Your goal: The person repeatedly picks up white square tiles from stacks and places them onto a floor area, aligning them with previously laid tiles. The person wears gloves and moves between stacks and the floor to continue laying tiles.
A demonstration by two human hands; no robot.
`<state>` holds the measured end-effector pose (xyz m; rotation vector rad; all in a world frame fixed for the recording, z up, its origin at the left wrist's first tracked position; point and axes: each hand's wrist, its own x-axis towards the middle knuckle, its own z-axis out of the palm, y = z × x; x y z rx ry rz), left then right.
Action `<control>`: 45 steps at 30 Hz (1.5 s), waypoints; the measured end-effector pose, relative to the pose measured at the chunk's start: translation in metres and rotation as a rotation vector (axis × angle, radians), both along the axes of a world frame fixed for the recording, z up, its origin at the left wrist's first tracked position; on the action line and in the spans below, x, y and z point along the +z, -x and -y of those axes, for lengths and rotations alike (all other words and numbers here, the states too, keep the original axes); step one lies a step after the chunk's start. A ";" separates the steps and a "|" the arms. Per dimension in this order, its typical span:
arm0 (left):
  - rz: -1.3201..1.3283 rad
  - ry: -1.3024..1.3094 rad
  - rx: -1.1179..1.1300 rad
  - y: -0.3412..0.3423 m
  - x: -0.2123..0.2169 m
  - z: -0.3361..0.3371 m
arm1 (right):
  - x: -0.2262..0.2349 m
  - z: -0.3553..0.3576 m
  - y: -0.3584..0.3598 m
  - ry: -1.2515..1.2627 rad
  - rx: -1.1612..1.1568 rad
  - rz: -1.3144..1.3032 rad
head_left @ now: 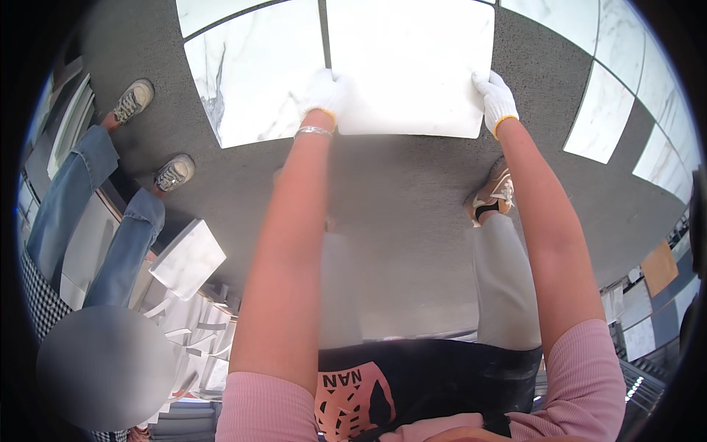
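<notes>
Both my hands wear white knit gloves with yellow cuffs. Between them is a plain white, faintly veined tile (pixel 412 74), its near edge facing me. My left hand (pixel 324 94) grips the tile's left edge, with some fingers blending into the white surface. On the right edge, my right hand (pixel 498 99) has its thumb on top and its other fingers along the side, partly hidden. Whether the tile rests on the grey floor or is held just above it, I cannot tell. A grey-veined marble tile (pixel 254 77) lies just left, a narrow dark gap between the two.
More marble-look tiles (pixel 600 114) lie in rows at the right. At the left a person in jeans (pixel 121 258) and sneakers (pixel 174 172) stands near a white slab (pixel 188 259). My own right shoe (pixel 492 195) is on the grey floor (pixel 398 214) below the tile.
</notes>
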<state>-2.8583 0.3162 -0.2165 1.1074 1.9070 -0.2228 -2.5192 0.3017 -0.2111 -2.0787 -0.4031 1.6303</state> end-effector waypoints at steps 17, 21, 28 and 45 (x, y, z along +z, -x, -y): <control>-0.207 0.092 -0.190 -0.009 0.020 -0.011 | -0.021 0.003 -0.009 0.027 0.297 0.267; -0.235 0.231 -0.243 -0.015 0.028 -0.026 | -0.013 0.001 -0.005 0.035 0.320 0.305; -0.072 0.079 -0.442 0.014 0.039 -0.024 | -0.006 -0.001 -0.005 0.031 0.389 0.322; -0.161 0.063 -0.199 -0.003 0.024 -0.010 | 0.013 -0.027 -0.002 0.239 0.891 0.609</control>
